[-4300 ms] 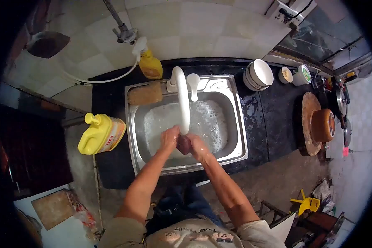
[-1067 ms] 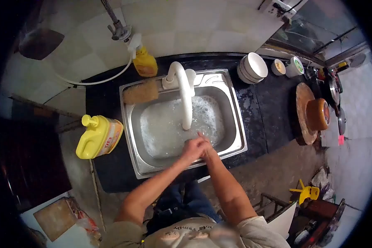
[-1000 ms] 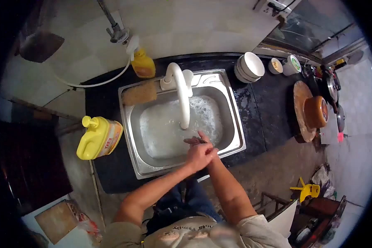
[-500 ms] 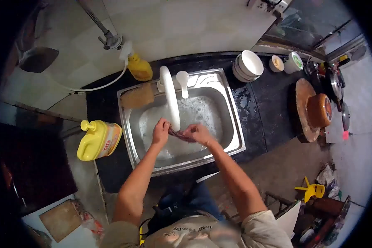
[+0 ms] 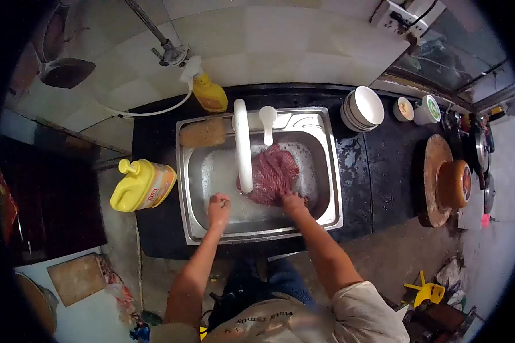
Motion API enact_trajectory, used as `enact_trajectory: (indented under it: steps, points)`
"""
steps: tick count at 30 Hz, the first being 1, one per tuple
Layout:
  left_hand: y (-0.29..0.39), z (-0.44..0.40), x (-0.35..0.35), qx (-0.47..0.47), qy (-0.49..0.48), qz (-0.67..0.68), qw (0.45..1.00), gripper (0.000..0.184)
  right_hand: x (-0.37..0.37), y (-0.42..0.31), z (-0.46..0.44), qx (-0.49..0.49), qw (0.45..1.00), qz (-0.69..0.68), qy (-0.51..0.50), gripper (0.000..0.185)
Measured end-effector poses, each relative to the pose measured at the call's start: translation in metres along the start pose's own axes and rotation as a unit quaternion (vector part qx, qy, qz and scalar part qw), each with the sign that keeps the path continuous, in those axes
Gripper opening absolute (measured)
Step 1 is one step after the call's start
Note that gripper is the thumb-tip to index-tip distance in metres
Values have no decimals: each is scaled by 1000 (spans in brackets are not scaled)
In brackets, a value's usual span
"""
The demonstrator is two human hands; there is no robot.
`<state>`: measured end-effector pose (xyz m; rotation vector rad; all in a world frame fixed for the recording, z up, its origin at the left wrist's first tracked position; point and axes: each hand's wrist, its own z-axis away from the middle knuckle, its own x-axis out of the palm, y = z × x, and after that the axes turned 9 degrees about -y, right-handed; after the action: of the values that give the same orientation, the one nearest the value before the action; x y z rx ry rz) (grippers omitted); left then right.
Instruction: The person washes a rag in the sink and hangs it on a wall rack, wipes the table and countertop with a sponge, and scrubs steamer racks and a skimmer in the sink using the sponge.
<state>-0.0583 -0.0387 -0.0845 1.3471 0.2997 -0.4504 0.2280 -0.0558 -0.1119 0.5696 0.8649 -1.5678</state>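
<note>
A dark red patterned cloth (image 5: 273,174) is spread out over the soapy water in the steel sink (image 5: 331,171), partly behind the white faucet (image 5: 242,146). My right hand (image 5: 293,204) grips the cloth's lower edge near the sink's front right. Left of the cloth and apart from it, my left hand (image 5: 218,210) is over the front of the basin with its fingers curled in; whether anything is inside them is too small to tell. A brown scouring pad (image 5: 203,132) lies on the sink's back left corner.
Left of the sink stands a yellow pump bottle (image 5: 144,184); behind it, a yellow spray bottle (image 5: 209,93). Stacked white bowls (image 5: 365,108), a small cup (image 5: 403,109) and a white tub (image 5: 426,110) are at back right. A round board (image 5: 435,182) leans farther right.
The cloth, earlier bunched between both hands, is now opened out over the basin. My left hand has come off it and moved down; my right hand has moved right with its edge.
</note>
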Motion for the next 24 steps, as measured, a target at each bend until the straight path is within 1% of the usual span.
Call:
enact_trajectory:
  steps: [2,3,5,6,7,8,9,11,12,14,15,16,18,19,20,24]
  points:
    - [13,6,14,-27,3,40,999,9,-9,-10,5,5,995,-83,-54,44]
    - [24,8,13,-73,-31,97,992,11,-20,-18,13,7,989,-125,-81,37]
    - [54,6,8,-162,-99,210,959,14,-58,-34,28,-113,968,-225,-25,26]
    - [67,3,13,-207,-93,249,942,15,-84,-39,36,-170,948,-270,7,22]
    - [79,0,20,-251,-87,287,920,16,-110,-45,51,-213,901,-375,-43,21]
    - [90,-2,26,-295,-81,324,895,17,-137,-50,68,-252,839,-473,-94,21]
    - [97,-4,33,-327,-96,362,868,19,-158,-53,83,-287,763,-562,-143,21]
    - [108,-10,46,-388,-125,430,805,23,-183,-45,106,-281,724,-622,-98,25]
    - [135,-2,46,-338,-164,503,778,26,-188,-40,113,-278,702,-652,-75,27]
    - [145,-1,58,-230,-83,457,855,25,-180,-28,115,-158,659,-735,-24,33]
    - [151,-1,66,-173,-42,430,885,25,-173,-23,114,-97,631,-770,1,35]
    - [192,15,63,-122,-14,356,926,26,-166,-18,114,-52,597,-800,-36,38]
    - [211,29,82,-16,-67,223,972,25,-140,-9,103,-78,497,-855,-126,39]
    - [221,38,92,37,-92,153,983,25,-121,-4,89,-90,443,-876,-170,40]
    - [244,55,95,125,-63,46,989,28,-88,0,56,-213,352,-896,-169,33]
    - [244,72,113,186,-106,-139,967,34,-123,-30,94,-128,393,-904,-109,27]
